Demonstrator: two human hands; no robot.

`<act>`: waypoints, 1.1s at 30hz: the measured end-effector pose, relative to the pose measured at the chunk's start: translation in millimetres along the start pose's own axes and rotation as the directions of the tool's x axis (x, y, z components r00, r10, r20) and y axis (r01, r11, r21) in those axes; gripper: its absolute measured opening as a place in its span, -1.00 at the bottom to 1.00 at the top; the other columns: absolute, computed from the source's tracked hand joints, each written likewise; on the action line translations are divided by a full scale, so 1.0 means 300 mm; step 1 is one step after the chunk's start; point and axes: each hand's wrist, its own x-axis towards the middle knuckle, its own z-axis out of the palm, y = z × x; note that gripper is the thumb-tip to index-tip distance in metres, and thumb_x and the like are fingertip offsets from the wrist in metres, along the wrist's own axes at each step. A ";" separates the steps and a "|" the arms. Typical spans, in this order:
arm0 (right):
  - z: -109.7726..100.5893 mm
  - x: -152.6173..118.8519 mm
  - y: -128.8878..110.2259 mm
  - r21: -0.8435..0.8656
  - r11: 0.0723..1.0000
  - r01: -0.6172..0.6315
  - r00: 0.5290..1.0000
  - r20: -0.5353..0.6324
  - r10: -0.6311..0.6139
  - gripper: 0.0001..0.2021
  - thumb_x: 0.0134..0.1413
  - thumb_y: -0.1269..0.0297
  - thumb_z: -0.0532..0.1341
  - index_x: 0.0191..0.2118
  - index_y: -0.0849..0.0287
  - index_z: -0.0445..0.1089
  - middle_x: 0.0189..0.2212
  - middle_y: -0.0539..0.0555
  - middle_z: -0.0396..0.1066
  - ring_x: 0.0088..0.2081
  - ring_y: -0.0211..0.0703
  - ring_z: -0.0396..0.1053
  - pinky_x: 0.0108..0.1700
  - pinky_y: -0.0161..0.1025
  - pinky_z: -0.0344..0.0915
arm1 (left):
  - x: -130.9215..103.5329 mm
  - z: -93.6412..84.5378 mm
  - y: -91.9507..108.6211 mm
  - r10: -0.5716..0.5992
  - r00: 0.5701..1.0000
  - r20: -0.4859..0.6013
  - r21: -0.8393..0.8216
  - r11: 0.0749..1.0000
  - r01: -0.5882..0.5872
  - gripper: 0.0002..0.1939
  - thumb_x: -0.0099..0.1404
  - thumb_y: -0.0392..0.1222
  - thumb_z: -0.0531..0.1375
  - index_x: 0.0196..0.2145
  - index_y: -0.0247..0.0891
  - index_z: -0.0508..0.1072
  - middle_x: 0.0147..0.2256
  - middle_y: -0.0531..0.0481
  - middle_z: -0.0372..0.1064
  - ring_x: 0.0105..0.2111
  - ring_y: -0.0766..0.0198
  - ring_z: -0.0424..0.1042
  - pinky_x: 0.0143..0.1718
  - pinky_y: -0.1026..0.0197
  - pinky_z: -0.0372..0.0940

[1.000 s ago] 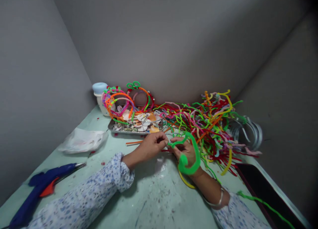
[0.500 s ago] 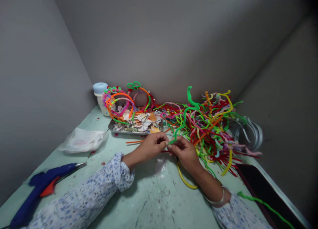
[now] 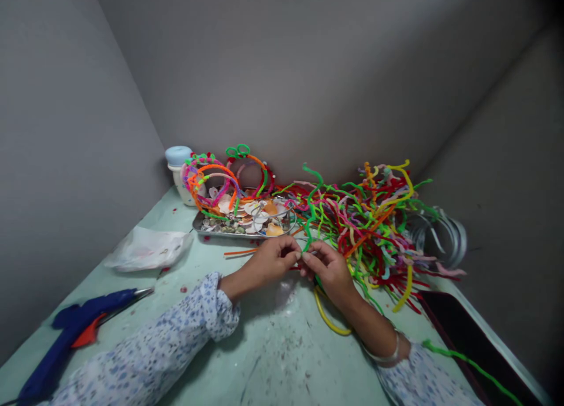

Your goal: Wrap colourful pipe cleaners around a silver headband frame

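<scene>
My left hand (image 3: 275, 259) and my right hand (image 3: 328, 271) meet over the middle of the table, fingertips nearly touching. Between them a green pipe cleaner (image 3: 312, 203) is pinched at its lower end, its wavy length standing up toward the wall. Both hands are closed on that end; the fingers hide the exact spot. Below my right hand lies a yellow ring (image 3: 328, 321), partly covered by the hand. A thin orange pipe cleaner (image 3: 239, 253) lies by my left wrist.
A metal tray (image 3: 211, 234) of shells stands behind, with colourful pipe-cleaner hoops (image 3: 215, 177) on it and a blue-lidded jar (image 3: 178, 159) beside it. Right are a pipe-cleaner heap (image 3: 374, 218), metal bands (image 3: 453, 235) and a black tablet-like slab (image 3: 458, 324). Left are a glue gun (image 3: 74, 329) and plastic bag (image 3: 147, 250).
The free upper part of the green pipe cleaner has swung left and now stands lower, farther from the heap. Both hands stay in nearly the same place.
</scene>
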 end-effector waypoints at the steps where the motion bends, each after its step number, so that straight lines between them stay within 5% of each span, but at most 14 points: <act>1: 0.000 0.000 0.001 -0.002 1.000 -0.002 1.000 0.001 0.002 -0.76 0.01 0.07 0.30 -0.38 0.12 0.33 -0.65 -0.06 0.41 -0.62 -0.22 0.32 -0.56 -0.31 0.23 | -0.001 0.001 0.000 0.000 1.000 0.000 -0.002 1.000 0.000 -0.88 0.22 -0.27 0.11 -0.44 -0.32 0.40 -0.52 0.09 0.31 -0.48 0.35 0.24 -0.43 0.31 0.11; 18: 0.001 0.005 0.009 0.043 0.999 -0.021 1.000 0.012 0.021 -0.82 0.03 0.13 0.25 -0.39 0.11 0.30 -0.63 -0.09 0.38 -0.60 -0.22 0.34 -0.54 -0.31 0.26 | -0.015 0.024 0.002 -0.026 0.999 0.033 -0.178 0.983 0.032 -0.92 0.18 -0.25 0.17 -0.40 -0.32 0.41 -0.48 0.02 0.42 -0.47 0.34 0.34 -0.43 0.31 0.18; 33: 0.008 0.005 0.010 -0.065 0.998 0.011 1.000 -0.001 -0.011 -0.87 0.02 0.16 0.21 -0.42 0.08 0.31 -0.66 -0.08 0.35 -0.62 -0.19 0.33 -0.56 -0.27 0.25 | -0.026 0.046 -0.008 -0.040 0.995 -0.091 -0.082 0.996 0.033 -0.96 0.13 -0.31 0.15 -0.46 -0.30 0.38 -0.52 0.05 0.41 -0.52 0.36 0.34 -0.48 0.32 0.15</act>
